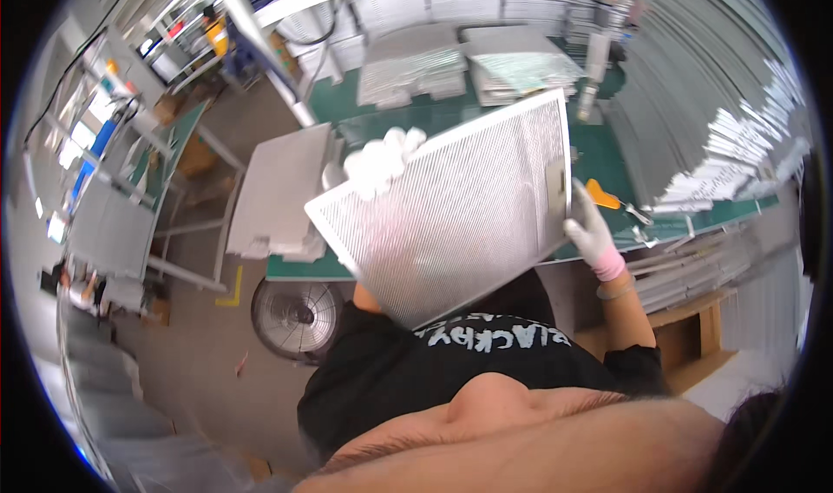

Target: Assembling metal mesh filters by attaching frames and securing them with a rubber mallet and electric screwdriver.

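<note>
A flat rectangular panel [460,207] with a finely ribbed grey face and a thin white border is held tilted in front of my body, above the front edge of the table. My left hand [375,165], in a white glove, grips its upper left edge, fingers bent over the face. At the panel's right edge, my right hand [592,237] holds on, wearing a white glove with a pink cuff. A dark, partly see-through patch shows on the panel near that hand. Just right of it, an orange-handled tool [601,194] lies on the green tabletop [638,231].
Grey panels are piled at the table's left [282,185], with two more stacks [412,63] [521,59] at the back. Tall stacked sheets [711,85] rise on the right. A round fan [298,317] stands on the floor. Other people work at the far left.
</note>
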Available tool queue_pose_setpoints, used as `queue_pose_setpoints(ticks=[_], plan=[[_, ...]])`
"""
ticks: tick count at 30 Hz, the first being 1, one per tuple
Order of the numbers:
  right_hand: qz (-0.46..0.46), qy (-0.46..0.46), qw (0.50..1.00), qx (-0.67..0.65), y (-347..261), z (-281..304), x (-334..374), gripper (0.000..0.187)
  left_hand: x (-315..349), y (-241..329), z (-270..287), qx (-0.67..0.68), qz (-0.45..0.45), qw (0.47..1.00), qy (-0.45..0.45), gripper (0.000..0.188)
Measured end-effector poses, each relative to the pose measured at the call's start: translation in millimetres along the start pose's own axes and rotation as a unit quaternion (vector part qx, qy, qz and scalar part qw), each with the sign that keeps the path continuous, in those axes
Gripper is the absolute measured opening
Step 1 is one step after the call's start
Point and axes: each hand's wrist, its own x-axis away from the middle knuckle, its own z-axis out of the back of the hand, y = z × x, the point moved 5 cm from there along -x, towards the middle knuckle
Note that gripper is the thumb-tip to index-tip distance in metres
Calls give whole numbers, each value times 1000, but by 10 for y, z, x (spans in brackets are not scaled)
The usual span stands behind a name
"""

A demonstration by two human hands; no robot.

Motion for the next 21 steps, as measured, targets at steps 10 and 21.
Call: queue_pose_setpoints(ticks=[10,21], plan=[[116,409,889,172,-2053,1224,904,59,218,569,1325,-841,61,526,-112,61],[173,458,790,369,-4460,3189,-560,38,791,1055,2527,-857,447,250,-62,87]])
